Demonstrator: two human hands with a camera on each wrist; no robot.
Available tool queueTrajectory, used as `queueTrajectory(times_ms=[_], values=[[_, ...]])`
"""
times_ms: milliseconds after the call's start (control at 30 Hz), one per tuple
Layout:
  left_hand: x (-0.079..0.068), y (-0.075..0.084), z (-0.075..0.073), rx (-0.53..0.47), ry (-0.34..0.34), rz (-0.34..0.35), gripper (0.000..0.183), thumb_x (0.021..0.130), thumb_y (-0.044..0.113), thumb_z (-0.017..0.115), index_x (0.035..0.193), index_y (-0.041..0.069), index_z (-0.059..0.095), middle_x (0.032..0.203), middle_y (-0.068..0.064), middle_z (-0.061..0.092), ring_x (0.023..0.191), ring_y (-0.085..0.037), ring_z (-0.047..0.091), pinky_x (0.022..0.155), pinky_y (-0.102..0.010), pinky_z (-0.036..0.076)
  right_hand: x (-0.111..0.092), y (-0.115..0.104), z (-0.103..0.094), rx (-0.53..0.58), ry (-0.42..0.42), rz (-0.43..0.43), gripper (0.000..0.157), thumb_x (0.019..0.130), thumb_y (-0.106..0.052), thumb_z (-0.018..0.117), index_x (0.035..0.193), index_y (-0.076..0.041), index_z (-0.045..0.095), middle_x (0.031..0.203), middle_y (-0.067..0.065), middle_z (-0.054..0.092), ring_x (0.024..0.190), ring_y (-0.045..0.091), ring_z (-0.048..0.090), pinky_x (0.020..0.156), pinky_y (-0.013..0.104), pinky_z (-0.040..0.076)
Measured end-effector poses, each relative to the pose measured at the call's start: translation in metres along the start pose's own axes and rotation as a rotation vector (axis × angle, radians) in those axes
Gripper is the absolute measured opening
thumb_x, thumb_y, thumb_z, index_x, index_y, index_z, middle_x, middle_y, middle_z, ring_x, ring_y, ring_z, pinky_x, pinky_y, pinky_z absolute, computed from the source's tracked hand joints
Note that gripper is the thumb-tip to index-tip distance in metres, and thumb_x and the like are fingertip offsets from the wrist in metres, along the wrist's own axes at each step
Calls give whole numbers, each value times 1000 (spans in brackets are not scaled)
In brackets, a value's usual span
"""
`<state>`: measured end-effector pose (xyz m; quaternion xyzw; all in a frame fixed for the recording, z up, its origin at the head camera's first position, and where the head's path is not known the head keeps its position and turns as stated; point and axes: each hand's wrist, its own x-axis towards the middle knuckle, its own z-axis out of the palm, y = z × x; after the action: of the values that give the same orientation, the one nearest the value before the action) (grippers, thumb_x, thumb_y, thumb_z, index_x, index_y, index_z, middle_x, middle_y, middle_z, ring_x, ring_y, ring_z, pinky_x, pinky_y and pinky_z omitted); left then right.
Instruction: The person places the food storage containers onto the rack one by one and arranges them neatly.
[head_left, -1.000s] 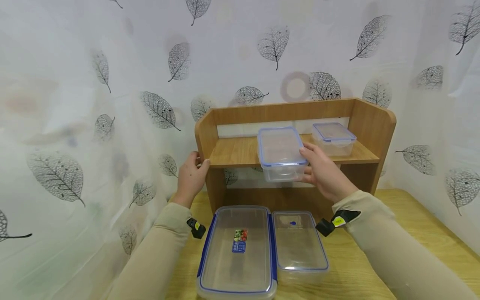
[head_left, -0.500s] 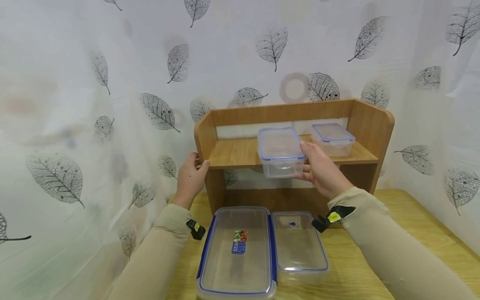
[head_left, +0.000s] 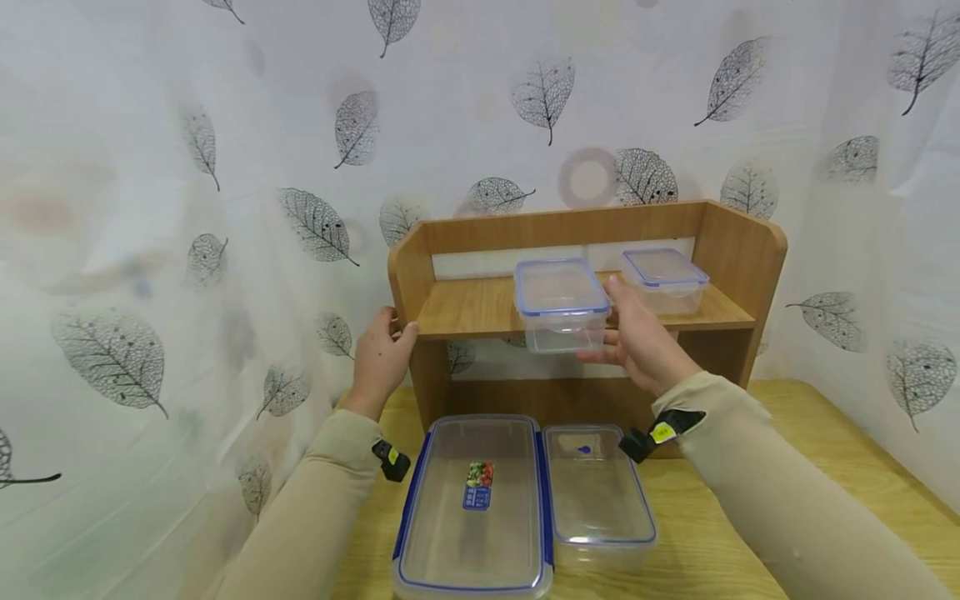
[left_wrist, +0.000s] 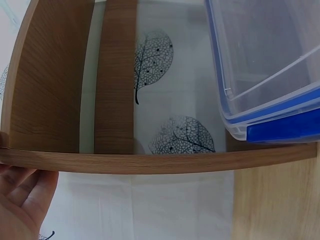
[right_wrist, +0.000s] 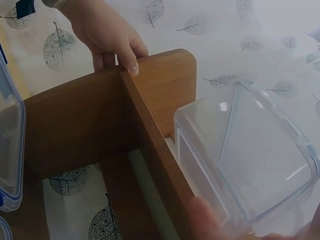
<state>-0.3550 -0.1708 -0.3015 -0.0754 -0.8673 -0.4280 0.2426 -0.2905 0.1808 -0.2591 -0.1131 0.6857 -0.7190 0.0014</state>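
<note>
Found two lidded boxes on the table [head_left: 712, 533]: large box [head_left: 506, 533] at left, flat box [head_left: 600, 500] just beside at right. Judged both as either not yet handled or finished with; could not tell which. Clasped the side panel [head_left: 412, 271] of the rack [head_left: 750, 258] with the left hand [head_left: 380, 358], thumb in front, fingers around the outer face. Held small box [head_left: 562, 287] in the right hand [head_left: 648, 346], thumb near the right wall, fingers low by the bottom edge. Located small box at the front of the shelf [head_left: 472, 304], roughly level, with the lower front overlapping the shelf edge. Judged this transfer as part-way, with release of the grip left to do; could not tell whether going on or coming off. Found corner box [head_left: 663, 279] standing on the shelf at the far right; judged as settled there.

Lost the near rim of large box to the lower frame edge. Could not see the left hand's fingertips behind the side panel, nor any contact between small box and shelf. Found the right hand blurred and cut off in the right wrist view. Could not make out any contents through the clear walls.
</note>
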Motion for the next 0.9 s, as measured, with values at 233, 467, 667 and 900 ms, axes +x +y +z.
queueTrajectory(times_ms=[233, 467, 667, 900], values=[[-1, -1, 0, 1, -1, -4, 42, 103, 36, 55, 136, 9, 54, 138, -19, 60, 118, -38, 63, 94, -52, 55, -11, 2, -6, -76, -37, -20, 76, 105, -61, 25, 163, -17, 4, 158, 23, 26, 134, 46, 42, 93, 55, 55], [0, 0, 0, 5, -2, -17, 44, 103, 37, 54, 137, 10, 54, 139, -19, 59, 119, -38, 63, 94, -52, 55, -27, 1, -14, -259, -43, -61, 73, 107, -58, 24, 163, -21, -4, 163, 22, 16, 138, 47, 39, 94, 52, 55], [1, 0, 1, 12, -6, -24, 44, 103, 38, 54, 138, 11, 53, 140, -19, 59, 119, -38, 62, 94, -52, 55, -38, -2, -17, -416, -38, -146, 68, 109, -52, 24, 164, -19, 3, 164, 22, 16, 140, 44, 38, 99, 56, 50], [1, -1, 1, 3, -9, -22, 43, 103, 37, 54, 137, 11, 54, 140, -18, 59, 119, -37, 62, 94, -52, 55, -50, -1, -10, -694, 30, -325, 61, 110, -40, 35, 163, -18, 14, 165, 16, 18, 142, 44, 34, 108, 69, 33]])
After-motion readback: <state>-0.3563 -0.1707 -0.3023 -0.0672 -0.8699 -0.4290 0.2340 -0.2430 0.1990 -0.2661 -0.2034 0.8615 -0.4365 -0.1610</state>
